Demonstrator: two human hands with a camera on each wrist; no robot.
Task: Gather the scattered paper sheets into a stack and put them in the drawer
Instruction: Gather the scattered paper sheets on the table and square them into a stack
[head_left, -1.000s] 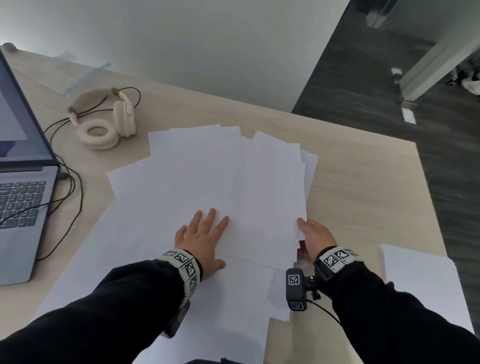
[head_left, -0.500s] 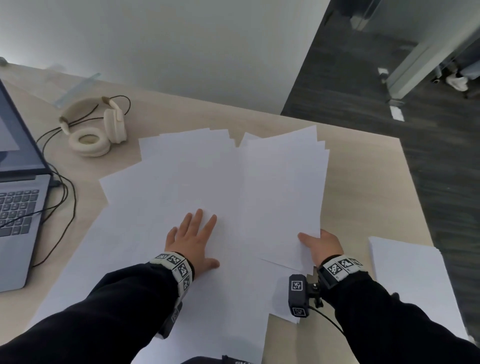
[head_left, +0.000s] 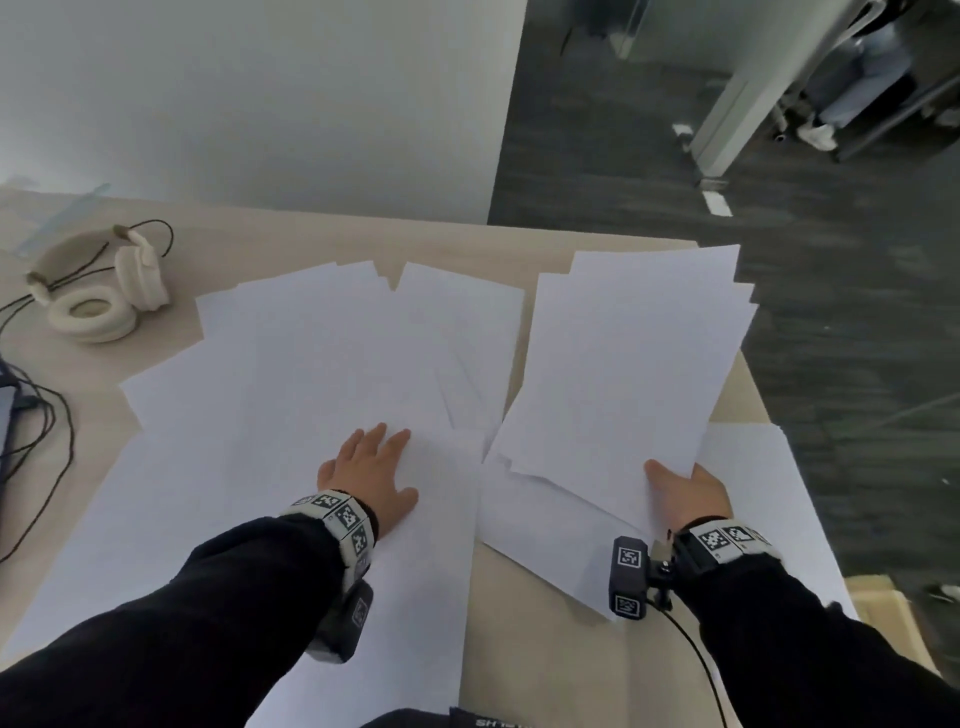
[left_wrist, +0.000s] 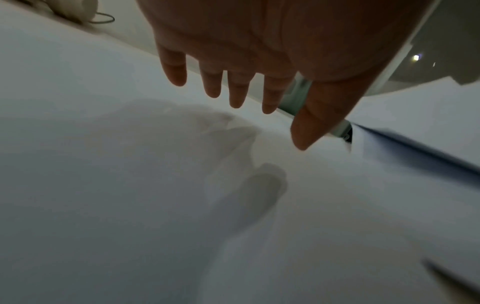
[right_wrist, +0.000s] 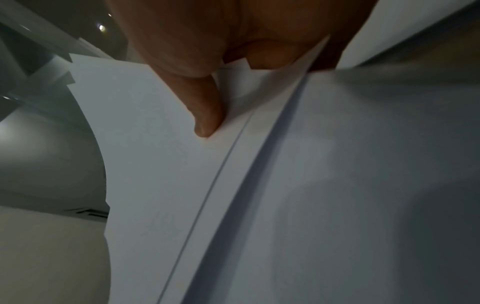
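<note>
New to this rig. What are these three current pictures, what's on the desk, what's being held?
There is no robot here: a person wears three cameras, one on the head and one on each wrist. The head view looks down at both hands. The left hand lies flat with straight fingers on the scattered paper sheets that cover the desk. The right hand pinches a bundle of sheets by its near edge, lifted off to the right. The right wrist view shows this close up, the thumb pressed on the paper. The left wrist view shows the open palm above the sheets. Cream headphones and black cables lie at the left. No drawer is in sight.
</note>
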